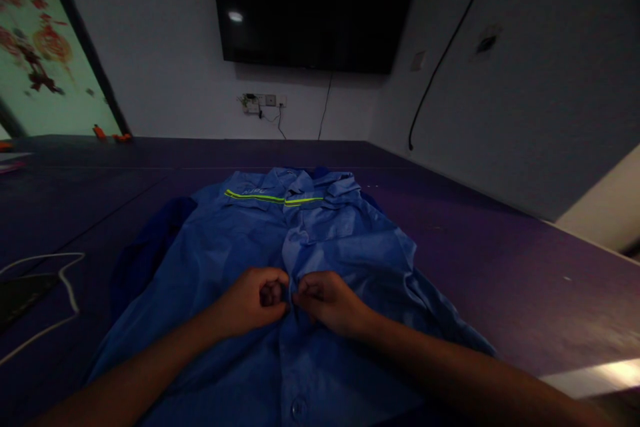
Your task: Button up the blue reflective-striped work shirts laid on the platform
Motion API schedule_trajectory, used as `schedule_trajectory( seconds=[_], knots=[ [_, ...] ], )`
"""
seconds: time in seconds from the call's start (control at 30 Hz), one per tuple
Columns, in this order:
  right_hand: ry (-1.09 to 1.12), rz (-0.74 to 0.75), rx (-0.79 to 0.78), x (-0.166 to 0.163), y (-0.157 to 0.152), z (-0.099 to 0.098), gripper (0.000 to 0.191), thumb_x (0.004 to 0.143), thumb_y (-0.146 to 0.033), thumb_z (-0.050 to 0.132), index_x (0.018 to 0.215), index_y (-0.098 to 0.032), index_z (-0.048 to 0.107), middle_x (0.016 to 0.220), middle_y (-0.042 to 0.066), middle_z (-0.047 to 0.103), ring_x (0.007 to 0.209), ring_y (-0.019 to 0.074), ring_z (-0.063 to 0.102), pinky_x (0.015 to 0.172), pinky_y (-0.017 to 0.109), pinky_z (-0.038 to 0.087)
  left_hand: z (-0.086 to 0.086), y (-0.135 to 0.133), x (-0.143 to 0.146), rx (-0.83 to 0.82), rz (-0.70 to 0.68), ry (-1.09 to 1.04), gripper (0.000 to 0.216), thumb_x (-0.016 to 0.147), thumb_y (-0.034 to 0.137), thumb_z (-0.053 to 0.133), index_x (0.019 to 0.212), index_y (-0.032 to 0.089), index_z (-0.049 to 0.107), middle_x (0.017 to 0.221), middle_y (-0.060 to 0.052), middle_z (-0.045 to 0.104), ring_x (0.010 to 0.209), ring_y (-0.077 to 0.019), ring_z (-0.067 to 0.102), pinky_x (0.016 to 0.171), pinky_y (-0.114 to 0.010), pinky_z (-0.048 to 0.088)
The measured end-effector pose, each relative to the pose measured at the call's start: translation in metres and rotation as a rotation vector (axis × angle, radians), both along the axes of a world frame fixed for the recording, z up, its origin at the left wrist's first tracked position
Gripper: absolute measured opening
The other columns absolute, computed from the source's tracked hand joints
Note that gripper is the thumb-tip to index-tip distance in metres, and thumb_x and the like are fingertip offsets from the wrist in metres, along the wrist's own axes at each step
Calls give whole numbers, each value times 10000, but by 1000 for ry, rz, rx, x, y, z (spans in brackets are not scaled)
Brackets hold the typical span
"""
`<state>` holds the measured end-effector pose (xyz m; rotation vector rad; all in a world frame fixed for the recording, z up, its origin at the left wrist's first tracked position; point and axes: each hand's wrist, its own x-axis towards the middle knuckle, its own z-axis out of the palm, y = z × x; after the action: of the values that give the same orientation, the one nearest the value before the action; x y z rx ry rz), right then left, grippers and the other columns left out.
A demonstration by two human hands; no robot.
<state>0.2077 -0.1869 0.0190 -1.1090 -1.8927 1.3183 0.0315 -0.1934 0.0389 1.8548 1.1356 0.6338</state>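
A blue work shirt (320, 240) with a yellow-green reflective stripe across the chest lies flat on a dark purple table (500, 267), collar away from me. My left hand (250, 300) and my right hand (330, 303) meet at the shirt's front placket in the middle. Both are closed in a pinch, each gripping an edge of the placket fabric, knuckles almost touching. A button (299, 408) shows lower down on the placket, near the bottom edge of the view.
A white cable (65, 280) and a dark flat object (20, 293) lie on the table at the left. A dark wall screen (315, 7) hangs ahead above a power socket (263, 101). A wall runs close along the right.
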Motion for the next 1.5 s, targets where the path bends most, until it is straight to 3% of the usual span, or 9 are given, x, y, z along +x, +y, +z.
schedule_trajectory(
  seconds=[0.27, 0.37, 0.47, 0.67, 0.9, 1.17, 1.5],
  knots=[
    [-1, 40, 19, 1, -2, 5, 327, 777, -418, 538, 603, -144, 499, 459, -45, 457, 399, 53, 401, 371, 156, 266, 1, -1, 0, 43, -20, 42, 90, 646, 182, 553, 725, 149, 527, 539, 62, 465, 488, -63, 432, 461, -163, 313],
    [-19, 47, 45, 2, -2, 4, 327, 717, -438, 613, 623, -138, 524, 486, -39, 477, 427, 59, 419, 382, 161, 272, 2, -3, 1, 83, -42, 81, 78, 654, 190, 559, 719, 153, 534, 540, 56, 485, 489, -71, 444, 462, -170, 306],
    [-44, 43, 69, 2, 0, 0, 296, 672, -392, 668, 619, -137, 526, 492, -42, 480, 433, 59, 416, 392, 164, 278, 3, -5, 2, 124, -49, 121, 97, 655, 181, 565, 748, 159, 551, 540, 57, 502, 492, -74, 456, 475, -171, 310],
    [-40, 54, 79, 3, 4, -8, 143, 675, -219, 637, 638, -140, 522, 501, -49, 481, 442, 58, 425, 398, 154, 291, 4, -6, 2, 172, -51, 157, 131, 685, 226, 579, 801, 165, 565, 519, 60, 489, 484, -77, 443, 470, -173, 301],
    [-19, 41, 47, 2, 2, -5, 93, 628, -63, 552, 625, -149, 514, 513, -52, 504, 448, 60, 450, 431, 155, 328, 4, -6, 1, 140, -49, 150, 162, 668, 248, 615, 796, 168, 557, 529, 62, 489, 496, -78, 446, 471, -172, 306],
    [-56, 25, 55, 2, 1, -4, 96, 616, -58, 539, 636, -151, 523, 514, -50, 510, 451, 60, 456, 410, 146, 313, 4, -6, 1, 146, -47, 149, 160, 656, 237, 620, 786, 174, 551, 534, 59, 503, 494, -82, 452, 471, -181, 306],
    [-46, 32, 56, 2, 0, -1, 90, 616, -71, 521, 657, -150, 537, 520, -50, 508, 454, 62, 455, 426, 153, 324, 9, -8, 0, 205, -42, 149, 66, 656, 132, 494, 706, 174, 488, 502, 66, 452, 448, -69, 442, 449, -172, 315]
  ],
)
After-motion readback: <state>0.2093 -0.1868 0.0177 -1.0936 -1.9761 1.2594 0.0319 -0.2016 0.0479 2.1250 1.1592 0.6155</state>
